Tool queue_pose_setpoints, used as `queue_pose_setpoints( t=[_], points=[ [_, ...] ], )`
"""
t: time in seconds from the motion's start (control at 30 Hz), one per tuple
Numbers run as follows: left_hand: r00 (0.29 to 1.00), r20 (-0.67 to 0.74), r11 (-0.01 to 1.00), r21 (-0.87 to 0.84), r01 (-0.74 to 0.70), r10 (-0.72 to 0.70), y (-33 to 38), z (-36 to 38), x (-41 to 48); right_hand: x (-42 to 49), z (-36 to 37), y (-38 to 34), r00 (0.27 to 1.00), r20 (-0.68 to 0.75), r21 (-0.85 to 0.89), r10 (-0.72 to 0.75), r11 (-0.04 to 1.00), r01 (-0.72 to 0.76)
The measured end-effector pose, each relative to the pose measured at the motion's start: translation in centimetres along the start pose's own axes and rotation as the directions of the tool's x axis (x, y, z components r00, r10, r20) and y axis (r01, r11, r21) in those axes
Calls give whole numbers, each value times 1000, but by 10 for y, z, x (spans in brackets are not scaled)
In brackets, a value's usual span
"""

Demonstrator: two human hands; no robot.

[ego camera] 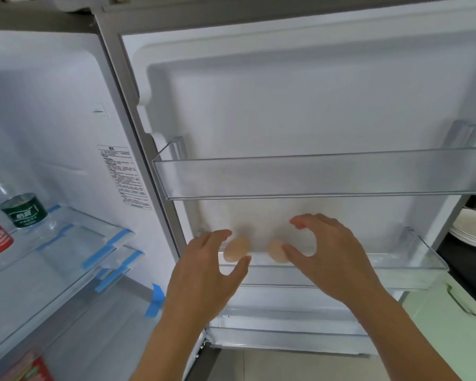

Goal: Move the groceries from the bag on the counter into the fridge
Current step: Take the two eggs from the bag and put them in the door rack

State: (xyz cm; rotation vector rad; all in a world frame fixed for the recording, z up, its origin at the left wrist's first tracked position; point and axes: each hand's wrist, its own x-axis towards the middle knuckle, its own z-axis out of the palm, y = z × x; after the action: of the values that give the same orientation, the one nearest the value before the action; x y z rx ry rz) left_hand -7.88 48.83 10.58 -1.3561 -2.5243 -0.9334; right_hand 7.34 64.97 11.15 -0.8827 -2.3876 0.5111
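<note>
Left hand (204, 273): wide, empty.
Right hand (330, 251): wide, empty.
Eggs (236, 250): two, one within each span, in door bin (396, 273).
Upper bin (313, 174): one, above fingers.
Bottles (24, 213): two, well left.

clear glossy plastic door bin (313, 171), matt eggs (235, 250)

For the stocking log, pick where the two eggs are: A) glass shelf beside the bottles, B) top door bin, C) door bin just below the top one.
C: the left egg and right egg lie in the second door bin, between the open left hand and right hand.
</note>
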Motion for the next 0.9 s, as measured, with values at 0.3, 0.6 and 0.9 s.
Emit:
queue_pose_setpoints(
  t=[0.3,0.6,0.9],
  points=[
    [988,-120,991,97,-87,99,-20,20,-100,-88,43,-14,895,-159,-20,-416,908,419],
    [996,87,995,101,-14,6,-34,71,-152,-136,90,30,957,68,-117,-282,950,288],
    [979,189,991,88,-101,83,9,124,-125,-144,70,96,991,0,-157,-137,978,136]
  ],
)
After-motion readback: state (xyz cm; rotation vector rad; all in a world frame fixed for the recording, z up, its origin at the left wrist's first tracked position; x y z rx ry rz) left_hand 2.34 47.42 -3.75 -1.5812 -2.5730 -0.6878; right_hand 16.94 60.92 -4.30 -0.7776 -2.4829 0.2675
